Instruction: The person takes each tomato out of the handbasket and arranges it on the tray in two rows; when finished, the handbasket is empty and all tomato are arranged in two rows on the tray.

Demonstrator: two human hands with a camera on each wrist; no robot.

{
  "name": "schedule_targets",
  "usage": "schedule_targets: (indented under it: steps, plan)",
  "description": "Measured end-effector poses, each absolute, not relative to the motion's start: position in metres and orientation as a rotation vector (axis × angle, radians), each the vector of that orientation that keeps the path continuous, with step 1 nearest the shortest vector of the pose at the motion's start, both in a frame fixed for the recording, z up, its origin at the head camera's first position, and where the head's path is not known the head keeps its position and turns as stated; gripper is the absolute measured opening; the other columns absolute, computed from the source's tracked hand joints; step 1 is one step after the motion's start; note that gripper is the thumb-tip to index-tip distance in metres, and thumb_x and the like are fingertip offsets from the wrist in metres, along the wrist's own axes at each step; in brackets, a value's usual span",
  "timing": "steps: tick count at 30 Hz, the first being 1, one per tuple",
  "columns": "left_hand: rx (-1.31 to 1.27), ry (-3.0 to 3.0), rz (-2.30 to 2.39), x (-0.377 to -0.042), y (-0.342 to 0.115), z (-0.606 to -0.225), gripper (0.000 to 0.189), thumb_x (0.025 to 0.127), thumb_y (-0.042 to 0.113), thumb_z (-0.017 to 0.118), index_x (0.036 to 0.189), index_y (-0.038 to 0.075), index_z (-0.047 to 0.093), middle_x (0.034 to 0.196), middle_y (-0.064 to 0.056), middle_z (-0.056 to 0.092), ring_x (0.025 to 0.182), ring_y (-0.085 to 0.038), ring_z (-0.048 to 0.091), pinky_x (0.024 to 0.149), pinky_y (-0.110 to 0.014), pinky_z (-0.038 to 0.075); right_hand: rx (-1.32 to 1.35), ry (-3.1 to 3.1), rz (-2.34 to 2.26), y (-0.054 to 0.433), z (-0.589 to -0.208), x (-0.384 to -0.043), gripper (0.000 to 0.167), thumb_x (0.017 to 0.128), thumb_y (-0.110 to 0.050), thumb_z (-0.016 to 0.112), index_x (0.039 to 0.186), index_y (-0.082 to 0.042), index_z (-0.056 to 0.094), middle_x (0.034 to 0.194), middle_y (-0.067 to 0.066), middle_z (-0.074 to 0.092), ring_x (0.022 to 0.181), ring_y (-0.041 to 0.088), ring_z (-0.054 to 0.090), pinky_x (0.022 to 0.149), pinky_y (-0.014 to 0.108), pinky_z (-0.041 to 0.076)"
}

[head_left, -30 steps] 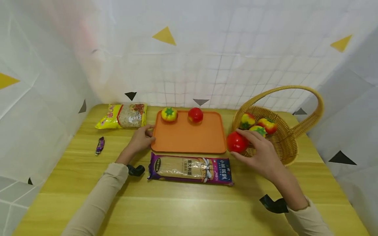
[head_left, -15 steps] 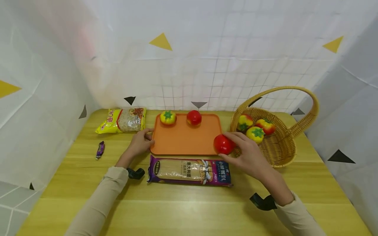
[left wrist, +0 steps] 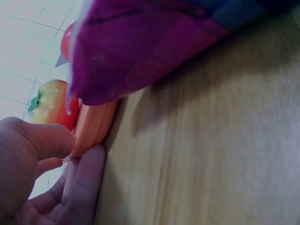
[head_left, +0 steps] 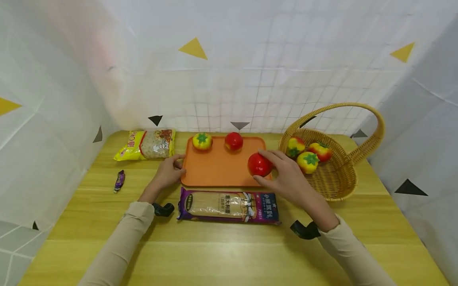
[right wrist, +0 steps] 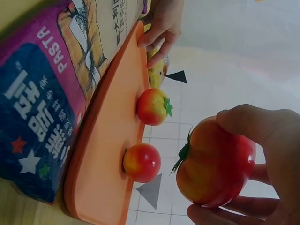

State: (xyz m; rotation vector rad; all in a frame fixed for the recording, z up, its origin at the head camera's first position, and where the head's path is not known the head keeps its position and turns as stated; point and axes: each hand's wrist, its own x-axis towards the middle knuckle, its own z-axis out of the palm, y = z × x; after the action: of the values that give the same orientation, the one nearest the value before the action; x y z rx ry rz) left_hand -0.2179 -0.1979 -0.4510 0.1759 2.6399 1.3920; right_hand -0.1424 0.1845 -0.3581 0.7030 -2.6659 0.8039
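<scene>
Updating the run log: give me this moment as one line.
left hand: pinches left edge of orange tray | right hand: holds red fruit clear of tray | tray: two fruits | basket: three fruits visible

"Where's the left hand point(head_left: 166, 173)?"
"I've got it pinching the left edge of the tray point(head_left: 214, 171)."
"And the right hand point(head_left: 287, 175)?"
"Over the right edge, thumb and fingers curved in a grip."

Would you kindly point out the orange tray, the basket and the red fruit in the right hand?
Orange tray point(head_left: 219, 167), head view: its bare floor.
Basket point(head_left: 330, 182), head view: its bare inside.
Red fruit point(right wrist: 216, 163), right wrist view: its rounded side.
</scene>
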Motion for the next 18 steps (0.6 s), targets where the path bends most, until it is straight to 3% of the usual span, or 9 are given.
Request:
schedule_targets:
  steps: [11,18]
  plan:
    - [0.151,2.61,1.428,-0.216,-0.207,-0.446,0.056,0.094,0.005,0.064,0.147,0.004,0.047,0.105,-0.021,0.061,0.085,-0.029,0.065,0.061,-0.036,0.06,0.692,-2.677,0.719,0.163,-0.358,-0.171,0.071,0.082,-0.03,0.083,0.142,-0.006,0.054,0.132,0.017,0.056,0.1,0.033,0.065,0.081,0.045,0.059]
    - [0.218,2.616,1.42,-0.217,-0.197,-0.451,0.055,0.094,0.005,0.063,0.147,0.003,0.047,0.103,-0.019,0.061,0.083,-0.027,0.065,0.059,-0.034,0.059,0.6,-2.76,0.709,0.165,-0.358,-0.177,0.073,0.084,-0.029,0.081,0.146,-0.007,0.05,0.136,0.019,0.054,0.107,0.037,0.062,0.085,0.051,0.057]
